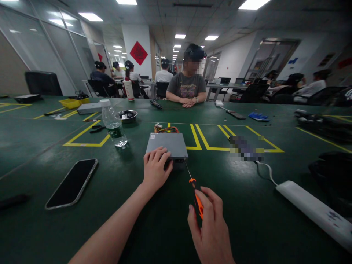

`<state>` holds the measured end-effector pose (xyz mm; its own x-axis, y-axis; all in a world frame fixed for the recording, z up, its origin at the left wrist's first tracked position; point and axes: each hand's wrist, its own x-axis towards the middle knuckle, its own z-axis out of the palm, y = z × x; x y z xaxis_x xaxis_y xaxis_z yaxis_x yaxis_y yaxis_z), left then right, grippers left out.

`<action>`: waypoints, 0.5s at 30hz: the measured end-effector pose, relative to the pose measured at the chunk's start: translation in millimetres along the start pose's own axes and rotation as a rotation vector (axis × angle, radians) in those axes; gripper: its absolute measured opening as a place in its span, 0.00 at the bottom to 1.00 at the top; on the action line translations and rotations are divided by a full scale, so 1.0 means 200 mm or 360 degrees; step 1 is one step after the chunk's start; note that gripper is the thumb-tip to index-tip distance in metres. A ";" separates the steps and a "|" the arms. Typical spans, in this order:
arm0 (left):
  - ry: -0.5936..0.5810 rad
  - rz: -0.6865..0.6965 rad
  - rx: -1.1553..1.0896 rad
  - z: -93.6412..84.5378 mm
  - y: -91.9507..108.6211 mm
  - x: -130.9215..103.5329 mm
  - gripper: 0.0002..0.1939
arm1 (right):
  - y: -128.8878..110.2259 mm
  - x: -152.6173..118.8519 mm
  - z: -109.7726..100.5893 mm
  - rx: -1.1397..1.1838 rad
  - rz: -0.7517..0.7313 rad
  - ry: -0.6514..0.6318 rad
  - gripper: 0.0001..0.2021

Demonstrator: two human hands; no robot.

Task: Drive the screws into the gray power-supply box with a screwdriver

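A flat grey metal box [172, 143] with a small white label lies on the green table, a bundle of coloured wires [166, 128] coming out behind it. My left hand [157, 167] rests on the box's near left part, fingers on its top and front edge. In my right hand [209, 223] is an orange and black screwdriver [198, 205], held between thumb and fingers. Its thin shaft points forward, and the tip is at the box's front right corner. Whether the tip sits in a screw is too small to tell.
A water bottle [116, 128] stands left of the box, with a metal bowl [128, 116] behind it. A phone [73, 183] lies at left, a white power strip [313, 211] at right. Across the table [154, 234] sits a person [187, 86].
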<state>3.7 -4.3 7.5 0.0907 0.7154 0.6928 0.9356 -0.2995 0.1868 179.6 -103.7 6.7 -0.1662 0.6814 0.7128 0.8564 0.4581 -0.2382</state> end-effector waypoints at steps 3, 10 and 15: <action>-0.0001 -0.0002 0.0001 0.00 0.00 0.00 0.12 | 0.00 -0.01 0.01 -0.0052 -0.0164 0.0009 0.15; 0.0011 -0.0013 -0.0023 -0.01 0.01 0.00 0.12 | 0.03 -0.01 -0.02 -0.0113 -0.0059 0.0015 0.15; -0.0001 0.0001 -0.0022 -0.01 0.01 0.00 0.12 | 0.00 -0.02 0.00 -0.0093 -0.0070 -0.0043 0.16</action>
<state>5.2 -5.8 9.7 0.0917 0.7156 0.6925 0.9307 -0.3089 0.1960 180.4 -106.5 4.3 -0.2168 0.6770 0.7033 0.8749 0.4543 -0.1677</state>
